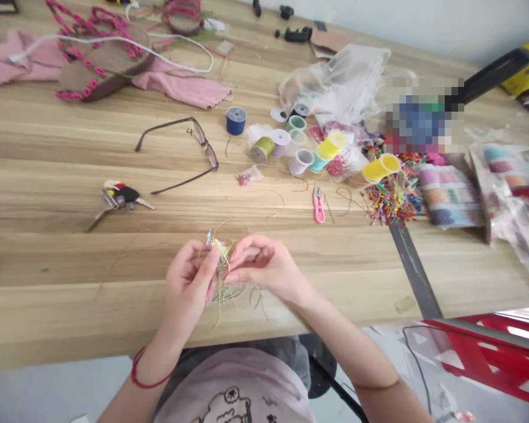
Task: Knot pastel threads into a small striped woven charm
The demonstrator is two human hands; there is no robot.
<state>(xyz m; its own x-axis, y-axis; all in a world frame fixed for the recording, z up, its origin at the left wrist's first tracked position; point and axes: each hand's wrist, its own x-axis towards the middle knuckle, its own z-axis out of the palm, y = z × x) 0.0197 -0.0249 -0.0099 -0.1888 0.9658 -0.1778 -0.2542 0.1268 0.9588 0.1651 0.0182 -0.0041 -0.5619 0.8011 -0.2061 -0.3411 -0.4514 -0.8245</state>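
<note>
Near the table's front edge, a small knotted piece of yellow, blue and white threads (219, 245) is pinched between the thumb and fingers of my left hand (189, 276). Loose thread ends hang below it and a thin loop arcs above. My right hand (268, 267) is just to the right, its fingers curled and thumb against the index finger at the strands; which thread lies between them is too fine to tell. Pink thread snips (318, 207) lie beyond my right hand, beside a needle-like thin piece.
Eyeglasses (207, 147) and a bunch of keys (121, 197) lie left of centre. Thread spools (300, 161), a plastic bag (344, 76) and a heap of coloured threads (397, 194) spread to the right. A pink-trimmed woven item (101, 67) rests on pink cloth at the back left.
</note>
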